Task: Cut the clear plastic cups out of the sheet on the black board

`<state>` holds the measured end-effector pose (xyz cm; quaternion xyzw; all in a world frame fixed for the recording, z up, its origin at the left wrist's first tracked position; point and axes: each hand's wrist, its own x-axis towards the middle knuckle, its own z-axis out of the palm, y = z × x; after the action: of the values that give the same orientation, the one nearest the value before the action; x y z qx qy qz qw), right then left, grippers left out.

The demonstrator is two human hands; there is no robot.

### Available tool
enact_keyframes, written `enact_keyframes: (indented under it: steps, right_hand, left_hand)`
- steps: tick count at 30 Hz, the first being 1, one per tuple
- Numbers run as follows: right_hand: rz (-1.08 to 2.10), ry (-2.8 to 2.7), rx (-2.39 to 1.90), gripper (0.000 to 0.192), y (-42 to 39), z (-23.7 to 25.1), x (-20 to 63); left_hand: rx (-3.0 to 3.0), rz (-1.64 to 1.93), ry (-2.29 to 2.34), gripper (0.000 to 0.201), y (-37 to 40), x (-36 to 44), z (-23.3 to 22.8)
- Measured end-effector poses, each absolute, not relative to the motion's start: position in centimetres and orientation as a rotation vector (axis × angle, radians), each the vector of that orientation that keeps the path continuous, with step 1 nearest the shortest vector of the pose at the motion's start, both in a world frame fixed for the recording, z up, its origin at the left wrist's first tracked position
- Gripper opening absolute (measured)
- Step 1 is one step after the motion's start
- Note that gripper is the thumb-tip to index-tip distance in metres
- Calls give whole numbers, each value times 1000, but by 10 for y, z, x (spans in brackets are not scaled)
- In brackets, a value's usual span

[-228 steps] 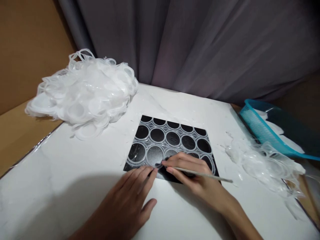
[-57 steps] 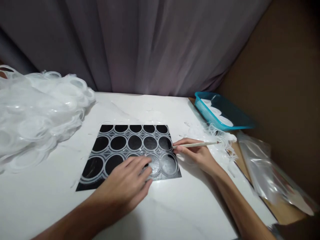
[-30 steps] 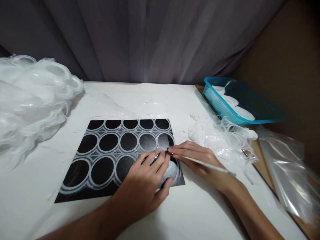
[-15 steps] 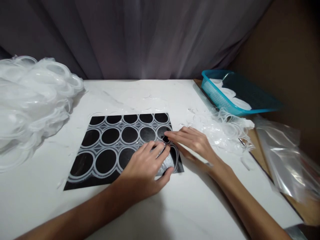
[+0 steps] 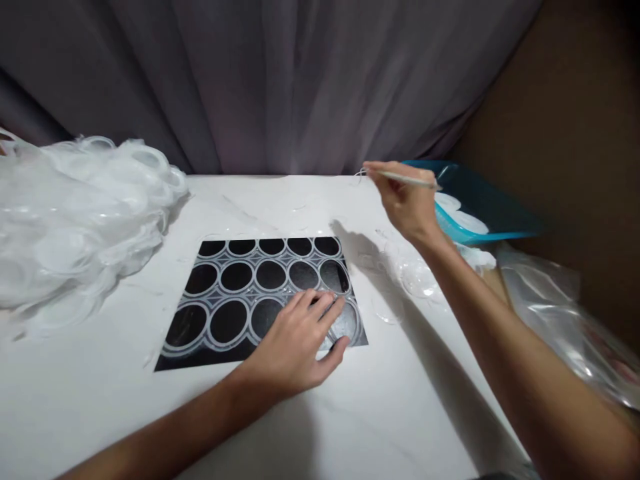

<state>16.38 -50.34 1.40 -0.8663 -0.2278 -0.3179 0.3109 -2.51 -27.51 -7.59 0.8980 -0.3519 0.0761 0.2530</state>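
A black sheet (image 5: 230, 357) printed with rows of pale rings lies flat on the table. My left hand (image 5: 303, 340) rests on its lower right part, fingers spread, beside a shiny clear film disc (image 5: 346, 323) in the corner ring. My right hand (image 5: 407, 197) is raised above the back of the table, near the blue basket. Its fingers are closed on a thin pale stick-like tool (image 5: 407, 178), whose exact kind I cannot make out. A thin clear strip (image 5: 360, 173) hangs at the fingertips.
On the left is a large heap of clear and white ring-shaped plastic pieces (image 5: 80, 220). The blue basket (image 5: 465, 235) at the back right holds white discs (image 5: 467, 221). Clear offcuts (image 5: 417, 277) lie right of the sheet, and clear plastic bags (image 5: 560, 313) sit beyond the table edge.
My right hand has lifted off the sheet's right edge and moved up and away toward the back, with a thin strip at its fingertips. My left hand stays in place on the sheet.
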Motion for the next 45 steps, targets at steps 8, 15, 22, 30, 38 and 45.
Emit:
enact_keyframes:
  steps: [8, 15, 22, 30, 38, 45]
  right_hand:
    - [-215, -399, -2063, 29, -467, -16, 76]
    - [228, -477, -1983, 17, -447, -42, 35]
    - [282, -566, -2011, 13, -452, -45, 39]
    - [284, -633, -2054, 14, -450, -42, 35]
    - [143, -775, -2096, 19, -453, -42, 33]
    - [101, -1009, -2157, 34, -456, -43, 30]
  left_hand:
    - [2490, 311, -958, 54, -249, -38, -72]
    - [2621, 527, -853, 49, -227, -40, -90]
    - [2579, 532, -770, 46, -228, -43, -88]
    - [2569, 493, -746, 47, -229, -44, -88]
    - [2567, 493, -762, 47, -228, -43, -88]
    - [2542, 486, -761, 45, -227, -42, -86]
